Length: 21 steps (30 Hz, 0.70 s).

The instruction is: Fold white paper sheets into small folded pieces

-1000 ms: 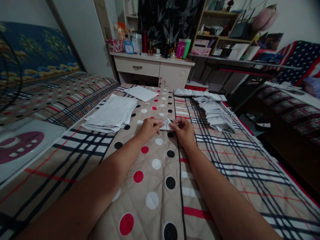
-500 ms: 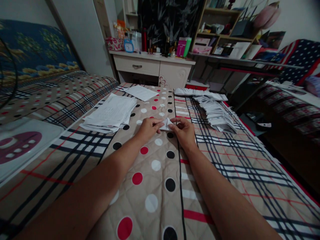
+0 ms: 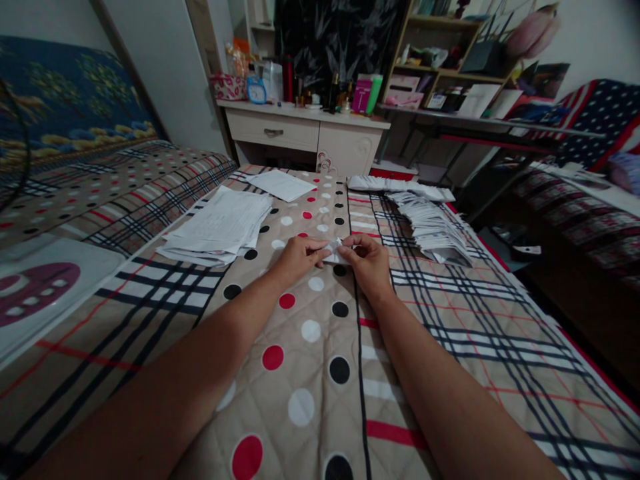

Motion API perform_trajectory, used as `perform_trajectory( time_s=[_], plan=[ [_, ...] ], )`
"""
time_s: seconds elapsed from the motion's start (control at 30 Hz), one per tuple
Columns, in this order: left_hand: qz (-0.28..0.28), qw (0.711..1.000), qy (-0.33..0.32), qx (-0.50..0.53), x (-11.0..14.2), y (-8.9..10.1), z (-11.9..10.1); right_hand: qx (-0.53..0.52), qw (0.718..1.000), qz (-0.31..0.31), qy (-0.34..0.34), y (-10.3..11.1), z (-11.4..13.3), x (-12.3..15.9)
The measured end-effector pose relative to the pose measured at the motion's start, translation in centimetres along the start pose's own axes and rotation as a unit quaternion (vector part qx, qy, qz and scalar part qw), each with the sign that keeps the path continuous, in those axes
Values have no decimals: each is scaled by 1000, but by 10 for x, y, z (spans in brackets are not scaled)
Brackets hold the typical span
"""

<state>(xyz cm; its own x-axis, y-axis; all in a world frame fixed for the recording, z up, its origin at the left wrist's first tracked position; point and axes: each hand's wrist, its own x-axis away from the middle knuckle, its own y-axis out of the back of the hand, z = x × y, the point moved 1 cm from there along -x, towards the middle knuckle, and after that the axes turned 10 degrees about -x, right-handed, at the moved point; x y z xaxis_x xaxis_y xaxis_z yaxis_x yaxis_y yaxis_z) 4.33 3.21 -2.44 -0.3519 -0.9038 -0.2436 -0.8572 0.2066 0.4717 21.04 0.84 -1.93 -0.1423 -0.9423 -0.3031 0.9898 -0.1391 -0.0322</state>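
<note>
Between both hands, just above or on the patterned bedcover, is a small folded piece of white paper [image 3: 335, 253]. My left hand [image 3: 301, 257] pinches its left side between thumb and fingers. On the right side, my right hand [image 3: 367, 261] grips it with thumb and bent fingers; the fingertips partly cover the paper. Left of my hands lies a stack of white paper sheets [image 3: 219, 223] with faint marks on the top one. A single white sheet [image 3: 281, 185] lies behind it. To the right sits a row of folded paper pieces [image 3: 433, 227], tightly lined up.
A second row of folded paper [image 3: 395, 187] lies at the bed's far right. The bedcover [image 3: 320, 373] has dots and checks. Past the bed stands a white dresser [image 3: 273, 130] with bottles and boxes on top. A flat white item with a purple print [image 3: 100, 267] lies at left.
The top of the small paper has lost its pointed shape and looks lower and more folded between my fingers. Both hands stay in nearly the same place.
</note>
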Motion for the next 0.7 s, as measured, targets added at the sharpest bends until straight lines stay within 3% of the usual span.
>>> perform_trajectory(
  time_s=[0.47, 0.7],
  plan=[
    [7, 1000, -3, 7, 1, 1, -5, -49, 998, 1, -42, -3, 5, 2],
    [-16, 1000, 25, 8, 2, -2, -9, -21, 998, 48, -28, -3, 7, 4]
  ],
)
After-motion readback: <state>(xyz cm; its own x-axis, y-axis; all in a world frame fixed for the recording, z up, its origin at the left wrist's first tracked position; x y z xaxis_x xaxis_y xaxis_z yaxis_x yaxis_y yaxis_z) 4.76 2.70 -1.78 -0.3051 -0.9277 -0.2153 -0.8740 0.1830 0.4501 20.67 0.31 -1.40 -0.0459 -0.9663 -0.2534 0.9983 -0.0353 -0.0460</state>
